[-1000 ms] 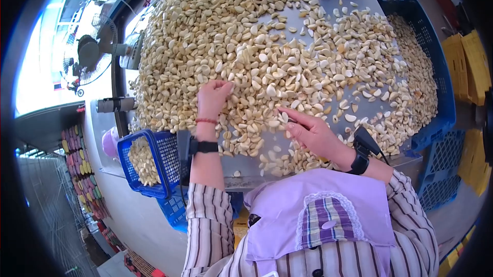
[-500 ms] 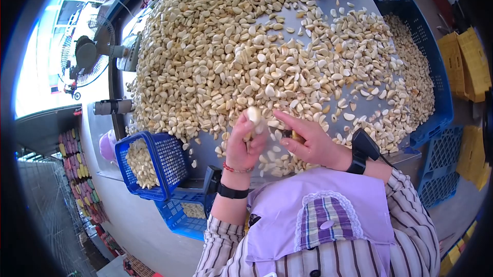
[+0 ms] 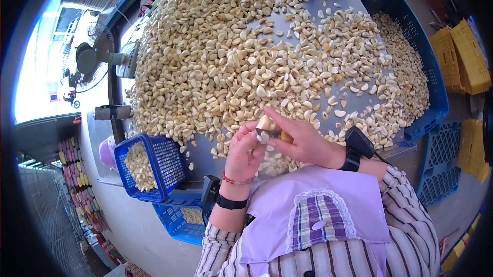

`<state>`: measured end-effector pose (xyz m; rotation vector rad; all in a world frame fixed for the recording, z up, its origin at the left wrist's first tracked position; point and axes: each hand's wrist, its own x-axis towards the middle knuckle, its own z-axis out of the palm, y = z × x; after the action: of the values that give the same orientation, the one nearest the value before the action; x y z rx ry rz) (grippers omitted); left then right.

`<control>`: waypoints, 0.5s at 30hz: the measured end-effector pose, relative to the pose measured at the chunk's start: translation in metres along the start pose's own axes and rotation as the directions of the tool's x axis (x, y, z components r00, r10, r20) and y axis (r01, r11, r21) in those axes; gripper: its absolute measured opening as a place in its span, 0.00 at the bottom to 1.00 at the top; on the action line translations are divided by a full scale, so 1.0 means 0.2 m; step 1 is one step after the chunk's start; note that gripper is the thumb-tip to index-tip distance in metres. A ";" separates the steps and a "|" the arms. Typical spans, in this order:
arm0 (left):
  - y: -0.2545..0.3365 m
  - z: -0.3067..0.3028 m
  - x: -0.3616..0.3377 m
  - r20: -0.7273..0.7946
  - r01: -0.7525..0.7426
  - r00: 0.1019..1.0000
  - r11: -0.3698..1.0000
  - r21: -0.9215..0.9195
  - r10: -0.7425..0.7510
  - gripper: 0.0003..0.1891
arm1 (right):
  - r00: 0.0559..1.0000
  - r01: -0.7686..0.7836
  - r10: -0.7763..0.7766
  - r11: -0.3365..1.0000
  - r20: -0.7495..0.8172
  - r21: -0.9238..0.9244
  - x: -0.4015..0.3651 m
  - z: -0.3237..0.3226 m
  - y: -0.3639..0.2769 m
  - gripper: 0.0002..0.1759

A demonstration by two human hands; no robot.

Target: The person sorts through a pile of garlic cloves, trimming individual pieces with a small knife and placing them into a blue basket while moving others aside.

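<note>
Between the fingertips of my left hand [image 3: 242, 152] is a pale garlic clove [image 3: 264, 122], held above the table's near side. My right hand [image 3: 308, 142] is closed around a small knife [image 3: 271, 133], whose short dark blade lies against the clove; a bit of its yellowish handle shows under the fingers. My right index finger reaches over to the clove. Beyond both hands spreads a large heap of garlic cloves [image 3: 215, 56] on the metal table [image 3: 205, 154]. A few more cloves lie just below the hands.
A blue basket [image 3: 167, 161] of cloves stands at the table's near left corner, with another blue basket [image 3: 177, 225] lower down. On the right is a large blue crate [image 3: 436, 92] filled with cloves. A fan [image 3: 92, 56] stands at the left, and yellow crates [image 3: 462, 56] at the far right.
My hands have come together: the knife blade now meets the clove, which was held up apart from my right hand before. The view has shifted slightly.
</note>
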<state>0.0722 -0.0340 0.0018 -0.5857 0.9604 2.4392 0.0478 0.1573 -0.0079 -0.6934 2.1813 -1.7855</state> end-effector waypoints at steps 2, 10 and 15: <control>0.00 -0.01 -0.01 -0.026 -0.003 1.000 1.000 0.023 0.003 0.12 | 1.000 0.009 -0.009 1.000 -0.015 0.000 -0.01 0.01 0.01 0.36; -0.05 0.07 -0.07 0.067 0.169 0.986 0.869 -0.466 -0.156 0.12 | 0.902 -0.394 0.429 0.757 0.059 0.521 0.00 -0.01 0.04 0.26; -0.09 -0.02 -0.07 -0.067 0.238 0.952 0.860 -0.452 -0.299 0.18 | 0.988 -0.149 0.147 0.987 0.041 0.053 -0.03 0.02 0.04 0.33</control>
<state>0.0934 -0.0285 -0.0032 -0.9798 0.3276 2.3816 0.0541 0.1577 -0.0178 -0.5323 2.0908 -1.7373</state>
